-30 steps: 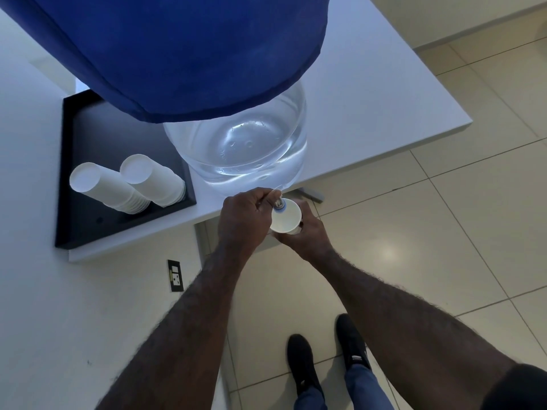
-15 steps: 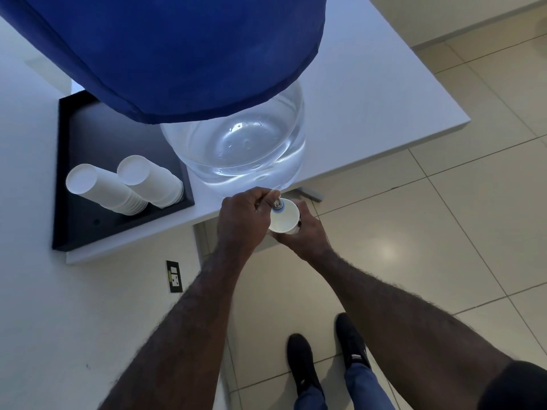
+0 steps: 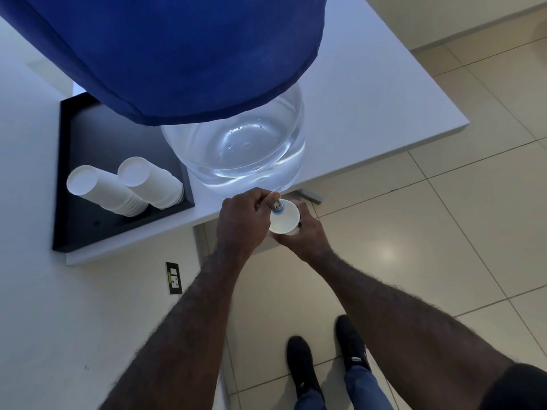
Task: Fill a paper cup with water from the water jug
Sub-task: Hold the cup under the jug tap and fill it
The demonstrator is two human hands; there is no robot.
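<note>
Paper cup (image 3: 284, 218), white and upright with its open mouth facing up, sits in the right hand (image 3: 305, 232), whose fingers wrap around its side from below and from the right. Its rim lies directly under the small blue-ringed tap (image 3: 277, 206) at the foot of the water jug (image 3: 236, 155), so the tap overlaps the far-left edge of the cup's mouth. The left hand (image 3: 242, 220) is closed around the tap, thumb and fingers pinched on its top, with the knuckles just left of the cup and touching it or nearly so; whether water is flowing cannot be told. Just beyond both hands the clear jug stands at the near edge of the white table (image 3: 370, 93), its lower part showing water, its upper part hidden under a blue cover (image 3: 177, 48). Left of the left hand, a black tray (image 3: 88, 232) rests on the same table and holds two stacks of white cups (image 3: 124, 184) lying on their sides, side by side. Below the left forearm a dark wall socket (image 3: 173, 278) is set in the pale wall. Beneath the right forearm, two black shoes (image 3: 325, 359) stand on the tiled floor (image 3: 444, 232).
</note>
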